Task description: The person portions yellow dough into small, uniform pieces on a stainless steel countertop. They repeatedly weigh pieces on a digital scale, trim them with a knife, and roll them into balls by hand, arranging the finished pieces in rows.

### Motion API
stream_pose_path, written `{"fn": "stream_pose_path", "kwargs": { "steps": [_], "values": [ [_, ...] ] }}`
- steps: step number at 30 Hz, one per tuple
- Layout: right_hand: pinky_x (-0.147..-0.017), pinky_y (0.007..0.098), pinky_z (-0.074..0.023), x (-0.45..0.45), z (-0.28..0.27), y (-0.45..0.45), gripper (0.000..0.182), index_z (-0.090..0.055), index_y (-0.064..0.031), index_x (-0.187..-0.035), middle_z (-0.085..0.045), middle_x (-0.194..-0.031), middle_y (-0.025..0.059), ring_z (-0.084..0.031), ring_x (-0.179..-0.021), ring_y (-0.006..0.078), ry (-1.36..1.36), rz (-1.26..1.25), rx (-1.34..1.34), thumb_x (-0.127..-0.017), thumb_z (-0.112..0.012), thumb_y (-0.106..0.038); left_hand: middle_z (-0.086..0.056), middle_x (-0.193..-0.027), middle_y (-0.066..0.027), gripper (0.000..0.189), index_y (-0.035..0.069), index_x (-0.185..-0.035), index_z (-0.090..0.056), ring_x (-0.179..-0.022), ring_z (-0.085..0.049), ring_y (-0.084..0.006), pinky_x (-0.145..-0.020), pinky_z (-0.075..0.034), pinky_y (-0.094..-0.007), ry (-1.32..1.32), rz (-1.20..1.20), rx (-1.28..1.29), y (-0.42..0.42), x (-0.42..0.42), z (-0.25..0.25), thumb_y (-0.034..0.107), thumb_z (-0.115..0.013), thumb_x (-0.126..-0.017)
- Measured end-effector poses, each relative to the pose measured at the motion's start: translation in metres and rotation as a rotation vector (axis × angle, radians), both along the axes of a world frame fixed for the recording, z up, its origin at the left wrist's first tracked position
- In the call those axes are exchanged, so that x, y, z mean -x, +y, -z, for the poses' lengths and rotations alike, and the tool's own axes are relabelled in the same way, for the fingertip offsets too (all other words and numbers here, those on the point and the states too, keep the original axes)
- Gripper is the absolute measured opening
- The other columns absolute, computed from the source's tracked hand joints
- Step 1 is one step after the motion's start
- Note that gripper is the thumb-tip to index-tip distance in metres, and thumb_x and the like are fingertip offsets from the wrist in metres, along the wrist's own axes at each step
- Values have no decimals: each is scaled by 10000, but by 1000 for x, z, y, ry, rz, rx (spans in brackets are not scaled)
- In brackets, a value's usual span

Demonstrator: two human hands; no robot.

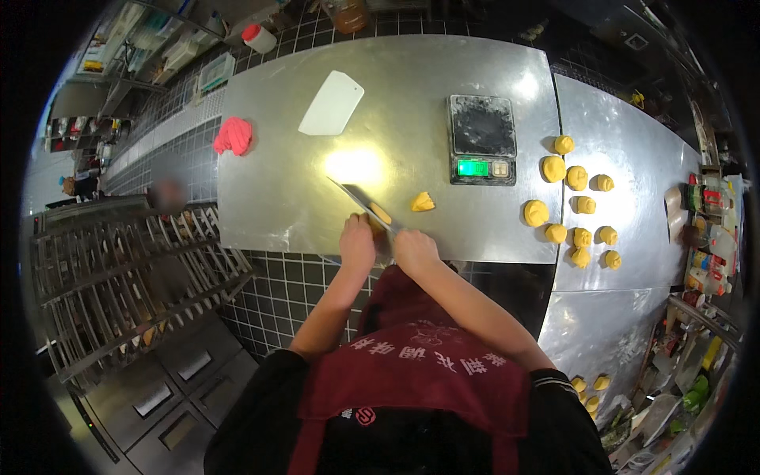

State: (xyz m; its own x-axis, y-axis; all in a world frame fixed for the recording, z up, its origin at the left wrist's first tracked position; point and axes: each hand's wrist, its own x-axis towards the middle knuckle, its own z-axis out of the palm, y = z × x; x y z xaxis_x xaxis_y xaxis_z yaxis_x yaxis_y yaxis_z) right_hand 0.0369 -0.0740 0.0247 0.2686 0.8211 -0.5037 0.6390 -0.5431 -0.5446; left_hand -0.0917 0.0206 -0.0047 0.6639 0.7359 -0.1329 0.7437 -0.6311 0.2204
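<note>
My right hand [415,252] is closed around the handle end of a large knife [354,191], its blade pointing up and to the left. The blade stands over a piece of yellow dough [380,214], part of which shows past its far side. My left hand [357,240] steadies the dough on the near side of the blade; fingers and blade hide most of it. A loose cut piece of yellow dough [423,202] lies just right of the knife on the stainless steel table [273,196].
A digital scale [483,133], its green display lit, stands on the right. Several dough lumps [554,169] lie across the seam with a second steel table [617,124]. A white plastic scraper [332,104] and a pink cloth [233,135] are farther left. A metal rack [136,285] stands left.
</note>
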Motion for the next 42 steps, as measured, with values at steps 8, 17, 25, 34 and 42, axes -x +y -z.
{"fn": "stream_pose_path", "kwargs": {
  "steps": [8, 17, 25, 34, 42],
  "values": [
    [-651, 509, -505, -48, -27, -154, 274, -627, 5, -879, -634, -748, 254, -627, -722, 443, 12, 430, -226, -937, -550, -252, -590, -1135, -208, 597, -18, -1196, -554, -1030, -602, -336, -887, -498, -406, -442, -206, 500, 43, -48, -43, 226, -806, -712],
    [-611, 495, -482, -61, -44, -243, 197, -633, 10, -877, -624, -728, 260, -627, -709, 438, -42, 866, -201, -921, -588, -176, -592, -1080, -128, 465, 43, -1076, -595, -1049, -575, -301, -865, -502, -396, -30, 609, -110, 40, -283, -65, 311, -771, -740],
    [-692, 495, -511, -44, -26, -251, 252, -648, -33, -981, -657, -809, 232, -642, -776, 424, -93, 787, -24, -930, -551, -261, -566, -1170, -124, 667, 52, -1228, -533, -1109, -542, -306, -921, -467, -426, -141, 650, -90, 38, -290, -29, 409, -782, -723],
    [-742, 526, -500, -50, -23, -252, 276, -634, -50, -1032, -661, -838, 251, -638, -814, 445, -53, 742, 57, -939, -515, -281, -499, -1324, -153, 811, 41, -1364, -433, -1222, -474, -339, -1020, -400, -427, -358, 578, 128, 45, -271, -51, 448, -768, -747],
    [-737, 529, -498, -48, -13, -255, 253, -625, -49, -993, -662, -837, 248, -636, -825, 450, -60, 771, 40, -937, -528, -276, -479, -1354, -157, 797, 62, -1395, -400, -1262, -453, -337, -1045, -386, -422, -331, 558, 131, 44, -277, -45, 421, -759, -780]
  ]
}}
